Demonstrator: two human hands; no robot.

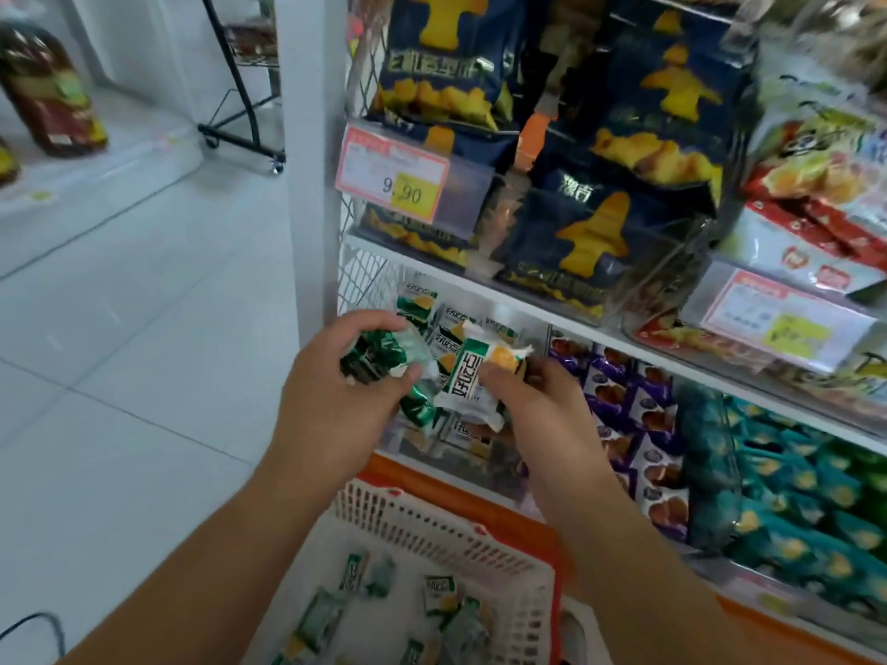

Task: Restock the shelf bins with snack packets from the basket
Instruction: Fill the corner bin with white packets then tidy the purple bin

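A: Hands?
B: Left hand (pixel 336 381) clutches a bunch of green-and-white snack packets (pixel 384 360). Right hand (pixel 533 400) pinches one white packet (pixel 473 376), thumb on its face, tilted, touching the bunch.
A: Where?
B: Both just in front of the lower shelf bin (pixel 461 328), which holds matching packets.
A: Basket?
B: White basket (pixel 456 525) below the arms, more packets loose inside. Purple packs (pixel 619 395) fill the next bin right.

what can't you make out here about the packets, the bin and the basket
Head view only:
- Left hand: its fingers hide how many green packets it grips.
- Shelf bin: both hands block its fill level.
- Basket: cut off by the bottom edge.
- Far price tag: blurred.
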